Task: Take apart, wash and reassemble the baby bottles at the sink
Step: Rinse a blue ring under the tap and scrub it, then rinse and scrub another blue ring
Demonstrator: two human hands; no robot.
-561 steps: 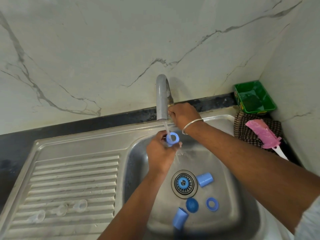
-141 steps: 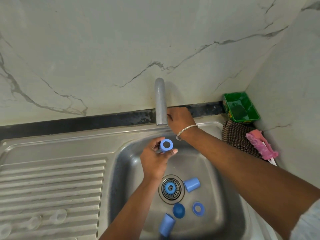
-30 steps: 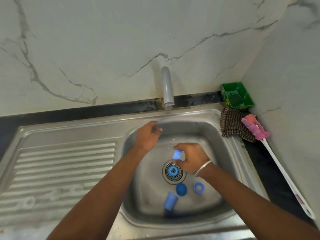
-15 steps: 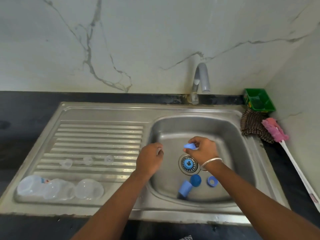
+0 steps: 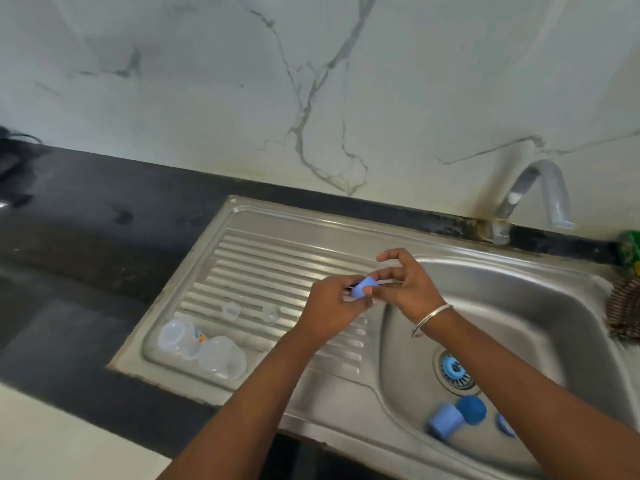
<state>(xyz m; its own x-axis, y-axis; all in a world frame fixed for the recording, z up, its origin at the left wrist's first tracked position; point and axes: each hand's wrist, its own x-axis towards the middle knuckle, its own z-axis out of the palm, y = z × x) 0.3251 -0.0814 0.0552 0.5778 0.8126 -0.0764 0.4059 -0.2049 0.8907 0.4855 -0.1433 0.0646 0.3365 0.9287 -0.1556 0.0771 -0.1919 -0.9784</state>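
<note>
Over the drainboard's right end, both hands meet on one small blue bottle cap (image 5: 363, 292). My left hand (image 5: 329, 306) curls its fingers round the cap's lower end. My right hand (image 5: 407, 287) pinches its upper end with thumb and forefinger, the other fingers raised. Two clear bottle bodies (image 5: 180, 337) (image 5: 221, 355) lie at the drainboard's near left corner, with two clear teats (image 5: 231, 309) (image 5: 270, 312) behind them. Inside the basin are a blue ring on the drain (image 5: 452, 367), a blue cap (image 5: 445, 424), a darker blue dome (image 5: 471, 409) and another blue ring (image 5: 505, 425).
The steel sink (image 5: 540, 306) has its faucet (image 5: 540, 195) at the back, with no water running. A green tray (image 5: 631, 247) and a checked cloth (image 5: 627, 313) sit at the right edge. Dark countertop (image 5: 86, 237) lies to the left.
My right hand lifted a blue cap from the basin and carried it left over the drainboard, where my left hand joined it. The view swung left.
</note>
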